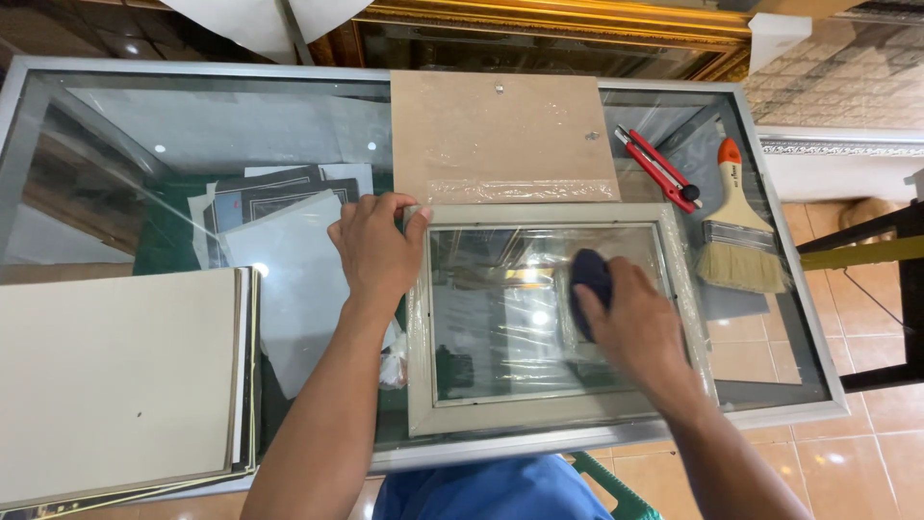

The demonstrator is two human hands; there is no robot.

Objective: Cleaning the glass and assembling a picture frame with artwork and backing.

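A pale grey picture frame [539, 416] with a glass pane lies flat on a glass-topped table [192, 125]. My left hand [375, 252] presses on the frame's top left corner, fingers bent over the edge. A dark blue cloth [590, 279] is bunched under my right hand [637, 332], which holds it against the glass pane near the middle right. Clear plastic wrap clings to the frame's sides.
A brown backing board [496, 130] lies just beyond the frame. A red utility knife [659, 169] and a wide paintbrush [739, 236] rest at the right. A stack of pale boards [115, 380] sits at the near left. Tiled floor lies past the table's right edge.
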